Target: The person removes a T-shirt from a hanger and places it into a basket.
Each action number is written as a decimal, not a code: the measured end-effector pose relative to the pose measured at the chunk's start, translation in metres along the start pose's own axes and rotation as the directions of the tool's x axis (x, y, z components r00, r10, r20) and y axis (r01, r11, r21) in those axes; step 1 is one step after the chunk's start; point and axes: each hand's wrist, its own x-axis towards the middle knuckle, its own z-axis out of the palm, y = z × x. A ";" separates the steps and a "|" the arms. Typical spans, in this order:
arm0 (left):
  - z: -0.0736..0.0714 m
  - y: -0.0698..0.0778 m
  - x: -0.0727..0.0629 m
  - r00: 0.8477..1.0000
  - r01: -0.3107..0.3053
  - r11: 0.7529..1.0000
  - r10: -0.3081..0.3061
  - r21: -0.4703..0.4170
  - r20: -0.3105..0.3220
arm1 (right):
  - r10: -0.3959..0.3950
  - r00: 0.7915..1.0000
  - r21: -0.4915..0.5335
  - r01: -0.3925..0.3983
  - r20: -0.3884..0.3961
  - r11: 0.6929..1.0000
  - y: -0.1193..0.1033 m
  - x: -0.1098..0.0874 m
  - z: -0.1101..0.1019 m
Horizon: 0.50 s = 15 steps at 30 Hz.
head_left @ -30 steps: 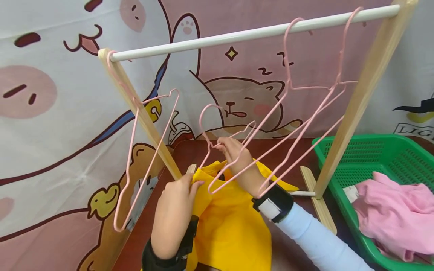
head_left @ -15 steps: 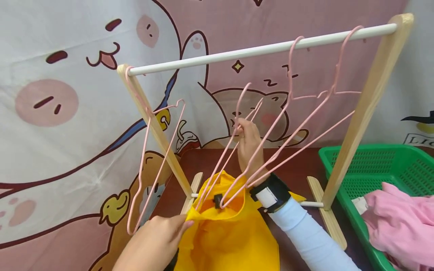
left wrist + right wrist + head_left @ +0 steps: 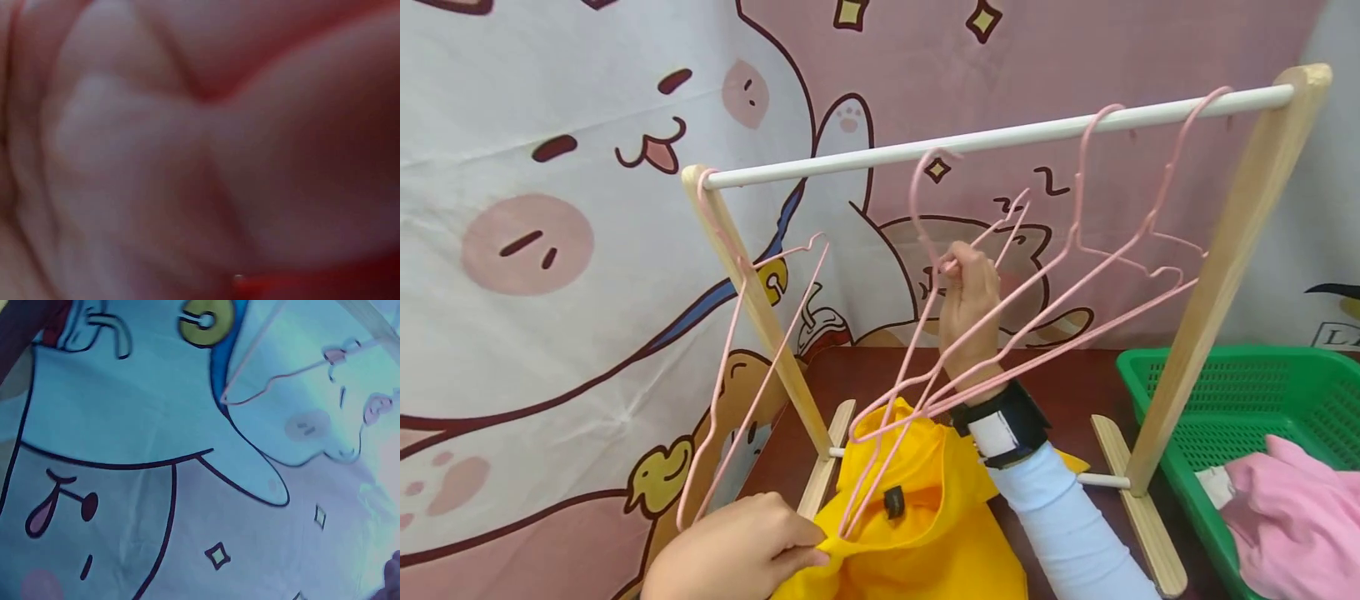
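Observation:
In the head view, a yellow garment (image 3: 977,542) with a dark label (image 3: 894,502) inside its neck opening hangs low in front of me. My left hand (image 3: 745,546) pinches the near edge of that opening. Up by the rack, my right hand (image 3: 970,308) grips a pink wire hanger (image 3: 915,200) just below its hook. The hanger's lower end reaches down into the neck opening, and its hook overlaps the white bar (image 3: 1000,137) in this view. The left wrist view is filled by a blurred close-up of the hand; the right wrist view shows mostly backdrop.
Other pink hangers hang from the bar: one at the left end (image 3: 730,350), two (image 3: 1081,200) towards the right, crossing over my right forearm. Wooden posts (image 3: 1228,275) hold the bar. A green basket (image 3: 1247,400) with pink cloth (image 3: 1292,508) stands at right. Behind is a cartoon backdrop (image 3: 715,67).
My right hand has risen with the hanger, bringing its hook up to the bar. My left hand has pulled the garment's neck opening down and towards me, widening it around the hanger.

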 end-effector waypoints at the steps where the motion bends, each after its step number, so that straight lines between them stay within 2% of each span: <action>1: 0.001 -0.001 0.001 1.000 0.019 1.000 -0.020 0.011 0.008 | 0.034 0.999 -0.017 -0.034 -0.001 0.999 0.001 0.002 -0.001; 4: 0.003 -0.002 0.005 0.999 0.041 0.998 -0.042 0.043 0.020 | 0.116 0.993 -0.059 -0.115 0.008 0.992 0.002 0.010 -0.004; 7: 0.003 -0.001 0.011 0.996 0.078 0.996 -0.079 0.042 0.028 | 0.155 0.987 -0.070 -0.152 0.035 0.986 0.000 0.019 -0.005; 9: 0.004 0.000 0.016 0.997 0.080 0.996 -0.081 0.034 0.019 | 0.181 0.982 -0.074 -0.176 0.060 0.982 -0.002 0.024 -0.007; 11: 0.005 0.002 0.020 0.995 0.095 0.995 -0.095 0.040 0.007 | 0.220 0.972 -0.093 -0.212 0.087 0.973 -0.002 0.030 -0.008; 12: 0.006 0.002 0.022 0.996 0.089 0.994 -0.089 0.069 -0.003 | 0.238 0.966 -0.105 -0.228 0.102 0.968 -0.001 0.031 -0.009; 15: 0.007 0.004 0.027 0.990 0.137 0.990 -0.138 0.044 0.007 | 0.300 0.942 -0.142 -0.280 0.151 0.949 0.006 0.030 -0.011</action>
